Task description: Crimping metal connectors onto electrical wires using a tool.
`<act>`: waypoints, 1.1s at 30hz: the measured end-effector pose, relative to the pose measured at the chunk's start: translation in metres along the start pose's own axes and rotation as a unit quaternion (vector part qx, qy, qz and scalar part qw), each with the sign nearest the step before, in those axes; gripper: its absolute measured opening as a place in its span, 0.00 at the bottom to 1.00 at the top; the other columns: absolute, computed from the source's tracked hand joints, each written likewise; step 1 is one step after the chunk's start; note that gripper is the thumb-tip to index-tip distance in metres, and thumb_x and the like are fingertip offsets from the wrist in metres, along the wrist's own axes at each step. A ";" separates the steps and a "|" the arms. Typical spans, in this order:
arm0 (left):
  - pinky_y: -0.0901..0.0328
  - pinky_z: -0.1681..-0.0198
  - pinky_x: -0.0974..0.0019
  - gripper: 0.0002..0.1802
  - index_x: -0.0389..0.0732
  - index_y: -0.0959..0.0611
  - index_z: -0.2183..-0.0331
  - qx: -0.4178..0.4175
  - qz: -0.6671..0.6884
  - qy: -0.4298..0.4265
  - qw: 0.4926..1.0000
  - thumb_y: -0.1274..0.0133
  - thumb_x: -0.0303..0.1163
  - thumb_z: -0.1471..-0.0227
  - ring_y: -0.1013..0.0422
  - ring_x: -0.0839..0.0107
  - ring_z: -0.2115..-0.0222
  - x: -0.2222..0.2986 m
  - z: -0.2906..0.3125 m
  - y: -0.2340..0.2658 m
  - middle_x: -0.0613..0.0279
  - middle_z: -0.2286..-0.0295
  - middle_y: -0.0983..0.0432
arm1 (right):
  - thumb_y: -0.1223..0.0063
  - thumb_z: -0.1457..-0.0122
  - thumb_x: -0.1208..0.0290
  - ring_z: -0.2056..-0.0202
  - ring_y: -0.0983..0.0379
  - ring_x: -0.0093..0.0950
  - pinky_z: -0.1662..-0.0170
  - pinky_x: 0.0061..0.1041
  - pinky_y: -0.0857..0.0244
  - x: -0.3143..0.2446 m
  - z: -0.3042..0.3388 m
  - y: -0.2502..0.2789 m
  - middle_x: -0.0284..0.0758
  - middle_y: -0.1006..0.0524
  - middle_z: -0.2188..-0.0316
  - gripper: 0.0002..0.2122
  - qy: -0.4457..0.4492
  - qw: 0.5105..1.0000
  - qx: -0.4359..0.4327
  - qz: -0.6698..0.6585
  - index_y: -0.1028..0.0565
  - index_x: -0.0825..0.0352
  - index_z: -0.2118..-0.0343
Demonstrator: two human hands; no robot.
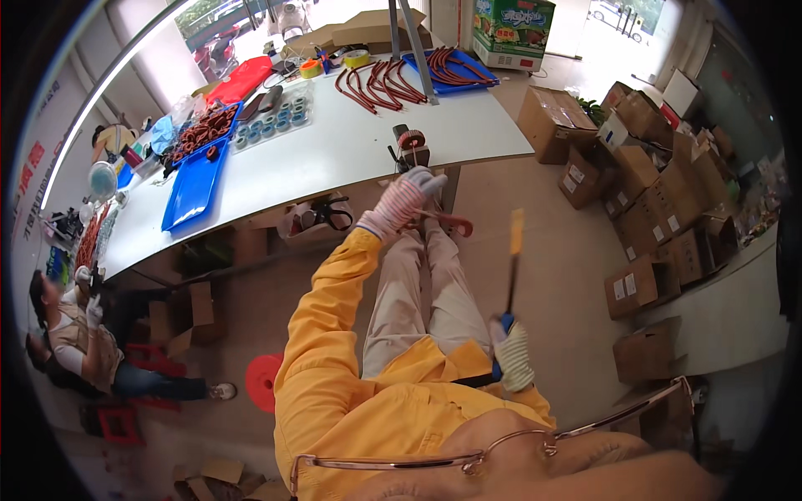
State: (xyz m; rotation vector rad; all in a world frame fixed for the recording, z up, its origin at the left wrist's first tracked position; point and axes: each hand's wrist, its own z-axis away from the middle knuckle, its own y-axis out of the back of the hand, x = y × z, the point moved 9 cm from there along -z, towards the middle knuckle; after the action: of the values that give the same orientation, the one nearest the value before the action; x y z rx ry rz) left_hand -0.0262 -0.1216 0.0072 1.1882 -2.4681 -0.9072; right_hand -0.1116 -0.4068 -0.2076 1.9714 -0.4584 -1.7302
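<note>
While both gloved hands are up, the scene runs left to right as follows.

Far left: a seated person (79,334) by the floor, beside red plastic stools (125,417).

Desk, left part: a long white desk (334,150) carries a blue plastic tray (194,188) and a heap of small red-brown wound rings (200,129).

Desk, middle: loops of red-brown cable (380,83) lie fanned out, with more in a second blue tray (455,68).

Desk edge: a small black winding fixture with a copper-coloured coil on top (410,146) stands at the near edge.

Left hand: the left hand (409,196), in a striped knit glove, is stretched forward just under that fixture, fingers curled around a red-orange strand (447,221) that trails toward the knees.

Right hand: the right hand (511,355), gloved alike, is closed in a fist round the blue grip of a long thin yellow-tipped rod (512,259), held upright near the lap.

Doing it well: I judge the strand should stay taut and in line with the fixture, the rod steady and clear of the left hand's fingers.

Packages, top: a green printed carton with a fruit picture (511,29) stands behind the desk.

Packages, right: many brown cardboard boxes with small white rectangular labels (643,209) are stacked on the floor, some open.

Signs: red lettering shows on the far left wall (29,171), too bent to make out.
</note>
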 end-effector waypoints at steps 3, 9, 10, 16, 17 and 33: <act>0.33 0.72 0.67 0.24 0.44 0.25 0.54 0.140 0.073 0.151 0.976 0.53 0.18 0.56 0.29 0.64 0.78 -0.067 0.015 0.066 0.62 0.77 0.27 | 0.47 0.48 0.64 0.89 0.42 0.17 0.86 0.18 0.45 -0.085 -0.021 -0.009 0.27 0.36 0.87 0.12 -0.209 0.908 -0.019 -0.362 0.31 0.67 0.67; 0.46 0.78 0.78 0.20 0.46 0.31 0.47 0.306 0.426 0.293 0.800 0.60 0.28 0.42 0.46 0.85 0.82 -0.183 -0.006 0.042 0.75 0.82 0.40 | 0.47 0.48 0.64 0.89 0.43 0.16 0.86 0.17 0.45 -0.157 -0.059 -0.067 0.25 0.39 0.87 0.15 -0.236 0.855 -0.344 -0.309 0.33 0.68 0.62; 0.41 0.77 0.78 0.19 0.41 0.29 0.49 0.301 0.464 0.286 0.782 0.56 0.28 0.44 0.38 0.81 0.81 -0.198 -0.006 0.030 0.70 0.82 0.34 | 0.46 0.48 0.64 0.89 0.43 0.16 0.87 0.16 0.46 -0.165 -0.065 -0.079 0.24 0.40 0.87 0.15 -0.236 0.836 -0.384 -0.314 0.33 0.68 0.62; 0.39 0.58 0.71 0.16 0.37 0.23 0.56 0.028 0.513 0.473 0.716 0.54 0.32 0.46 0.31 0.76 0.65 -0.229 0.024 -0.083 0.63 0.71 0.24 | 0.46 0.47 0.64 0.90 0.47 0.14 0.88 0.15 0.48 -0.188 -0.138 -0.117 0.23 0.41 0.87 0.12 -0.202 0.802 -0.439 -0.351 0.34 0.65 0.66; 0.39 0.58 0.71 0.16 0.37 0.23 0.56 0.023 0.517 0.470 0.715 0.54 0.32 0.46 0.31 0.76 0.65 -0.230 0.020 -0.089 0.63 0.71 0.24 | 0.47 0.46 0.65 0.90 0.48 0.13 0.89 0.15 0.50 -0.190 -0.143 -0.120 0.22 0.42 0.88 0.11 -0.220 0.773 -0.448 -0.392 0.34 0.64 0.67; 0.38 0.51 0.58 0.28 0.41 0.32 0.49 0.156 -0.099 0.194 0.963 0.51 0.23 0.55 0.37 0.51 0.53 -0.052 0.047 0.014 0.51 0.57 0.33 | 0.47 0.48 0.66 0.87 0.40 0.16 0.84 0.17 0.43 -0.075 0.061 -0.011 0.26 0.35 0.86 0.10 -0.212 0.867 -0.371 -0.254 0.30 0.66 0.67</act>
State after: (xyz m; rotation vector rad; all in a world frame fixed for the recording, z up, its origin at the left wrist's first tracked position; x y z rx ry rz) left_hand -0.0239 -0.0552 -0.0184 1.5651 -2.2461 -0.2845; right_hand -0.1831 -0.3649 -0.1566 1.1943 0.5966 -2.2081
